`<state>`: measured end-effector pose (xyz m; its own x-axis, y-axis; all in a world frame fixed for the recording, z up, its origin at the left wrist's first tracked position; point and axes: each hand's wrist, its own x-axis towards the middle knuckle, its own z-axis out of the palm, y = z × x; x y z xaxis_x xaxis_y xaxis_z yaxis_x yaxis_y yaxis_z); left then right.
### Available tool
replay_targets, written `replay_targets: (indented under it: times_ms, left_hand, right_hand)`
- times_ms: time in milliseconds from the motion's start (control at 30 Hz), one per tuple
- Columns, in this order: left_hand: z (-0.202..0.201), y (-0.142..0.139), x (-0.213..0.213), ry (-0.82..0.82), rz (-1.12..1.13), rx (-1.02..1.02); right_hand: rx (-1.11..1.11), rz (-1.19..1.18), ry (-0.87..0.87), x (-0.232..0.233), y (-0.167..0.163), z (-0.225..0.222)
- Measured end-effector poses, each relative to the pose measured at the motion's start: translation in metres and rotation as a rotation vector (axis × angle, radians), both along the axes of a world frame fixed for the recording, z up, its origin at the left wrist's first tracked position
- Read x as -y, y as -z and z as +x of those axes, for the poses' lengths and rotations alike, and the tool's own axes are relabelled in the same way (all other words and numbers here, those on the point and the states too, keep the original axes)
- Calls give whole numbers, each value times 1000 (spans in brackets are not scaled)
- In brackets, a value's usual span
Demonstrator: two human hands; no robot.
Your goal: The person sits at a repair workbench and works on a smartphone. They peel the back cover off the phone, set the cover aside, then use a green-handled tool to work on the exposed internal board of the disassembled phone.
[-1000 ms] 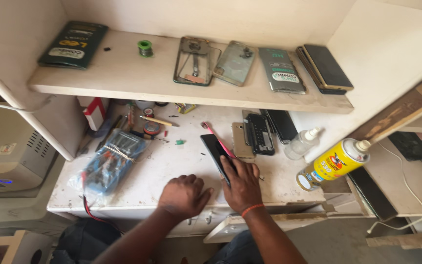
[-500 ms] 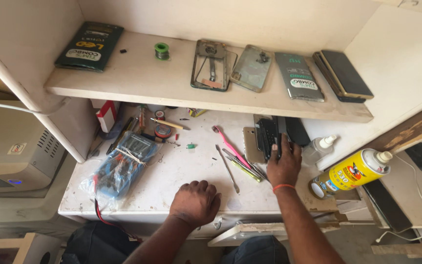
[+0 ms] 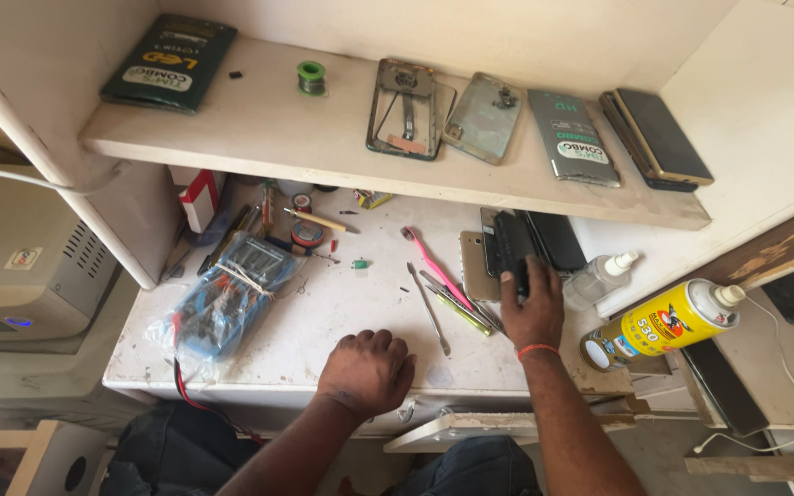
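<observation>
Right hand (image 3: pixel 532 308) is reaching to the back right of the white worktop (image 3: pixel 323 321), fingers laid over a black phone (image 3: pixel 511 246) that sits on a small stack of phones just under the shelf edge; fingers are on top of it, can't tell if it's actually gripped or just pressed. Red band on that wrist. Left hand (image 3: pixel 368 369) rests near the front edge of the worktop, loosely curled into a fist, holding nothing visible. Between the hands: metal tweezers (image 3: pixel 430 310), and just left of the phone stack a pink toothbrush (image 3: pixel 434 266) lying diagonally with a green-handled tool beside it. Left side of the worktop: blue multimeter in a clear plastic bag (image 3: pixel 227 298), red lead trailing off the front edge. Small clear squeeze bottle (image 3: pixel 599 276) just right of the phones, yellow spray can (image 3: pixel 659 323) lying on its side further right. Upper shelf (image 3: pixel 259 138) carries a green solder spool, two stripped phone frames, and more phones.
</observation>
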<state>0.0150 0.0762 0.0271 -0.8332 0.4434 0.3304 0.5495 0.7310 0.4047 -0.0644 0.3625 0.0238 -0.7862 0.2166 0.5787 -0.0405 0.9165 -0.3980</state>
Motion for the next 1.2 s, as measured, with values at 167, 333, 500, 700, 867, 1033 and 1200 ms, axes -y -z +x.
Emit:
replay_targets:
  times_ms: [167,333,500,700,867,1033,1200]
  left_hand:
    - [0,-2,-1,-9,5,2]
    - [-1,-4,-3,-7,-9,25]
    - [-2,-4,-3,-8,-19,38]
    - [-1,-2,-2,3,-10,26]
    - [1,-1,0,4,25,-22]
    - [0,1,0,11,31,-4]
    - [0,2,0,7,54,-24]
  right_hand:
    - [25,-151,62,-2,-3,2]
    - [21,-151,83,-2,-2,2]
    - [-59,-45,30,-3,3,1]
    - [16,130,97,-1,4,0]
    - [-166,303,35,8,-2,2]
    - [9,394,-80,12,-13,-23]
    - [400,530,-81,7,-31,-56]
